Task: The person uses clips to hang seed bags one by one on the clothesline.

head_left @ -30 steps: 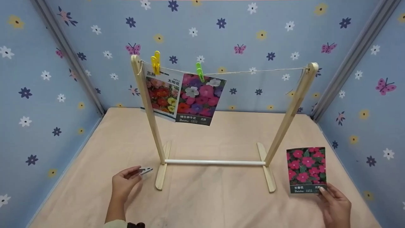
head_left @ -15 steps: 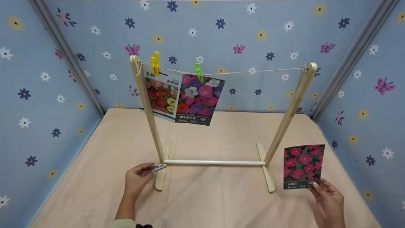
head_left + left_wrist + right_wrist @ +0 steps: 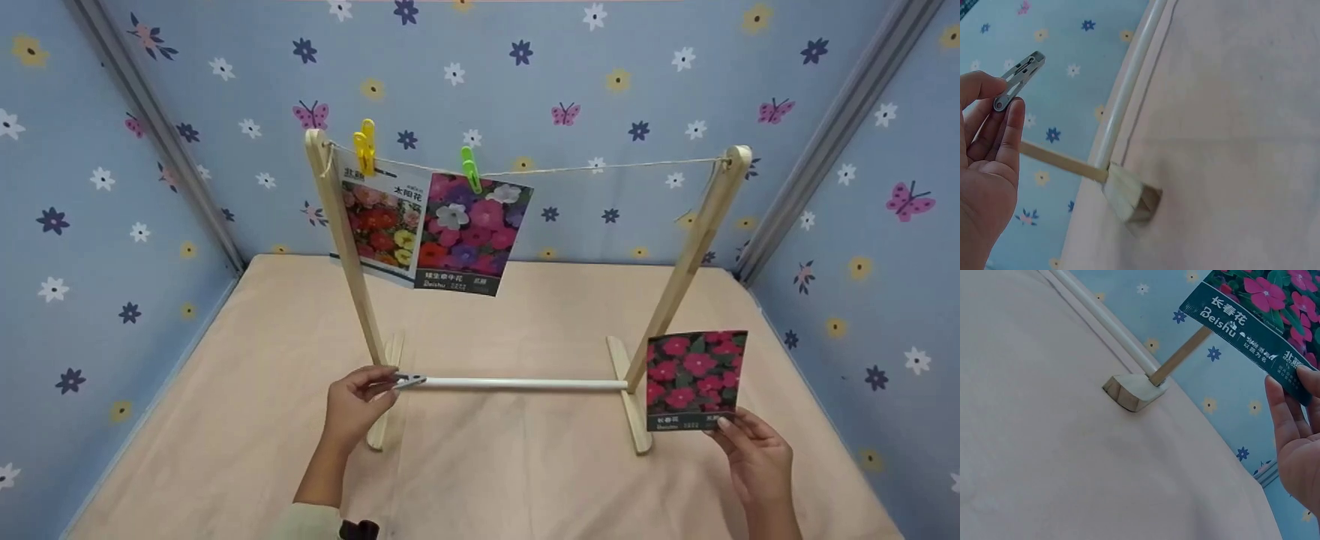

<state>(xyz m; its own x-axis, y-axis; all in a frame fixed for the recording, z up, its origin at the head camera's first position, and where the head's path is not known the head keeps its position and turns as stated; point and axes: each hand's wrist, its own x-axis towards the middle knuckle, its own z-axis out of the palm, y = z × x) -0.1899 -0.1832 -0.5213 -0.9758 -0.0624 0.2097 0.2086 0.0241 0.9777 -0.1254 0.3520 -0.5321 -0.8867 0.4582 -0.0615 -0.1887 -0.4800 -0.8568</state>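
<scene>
My left hand [image 3: 352, 409] pinches a grey clothespin [image 3: 1019, 80] between thumb and fingers, in front of the left foot of a wooden rack. At the right, my right hand [image 3: 761, 457] grips the lower corner of a flower seed packet [image 3: 694, 375] with pink blooms, held upright by the right post. A string [image 3: 600, 170] spans the rack's two posts. From its left half hang two more packets: a white-bordered one [image 3: 382, 229] under a yellow clothespin [image 3: 364, 148], and a purple-and-pink one [image 3: 472, 240] under a green clothespin [image 3: 470, 169].
The rack's left post [image 3: 345, 251] and right post [image 3: 686, 270] lean outward, joined low down by a white rod [image 3: 517, 384]. It stands on a pale peach cloth [image 3: 517, 480]. Blue flowered walls [image 3: 570, 60] enclose the back and sides.
My left hand has moved right and slightly up with the clothespin, to the rack's left foot. My right hand has brought the packet left and up, now overlapping the right post.
</scene>
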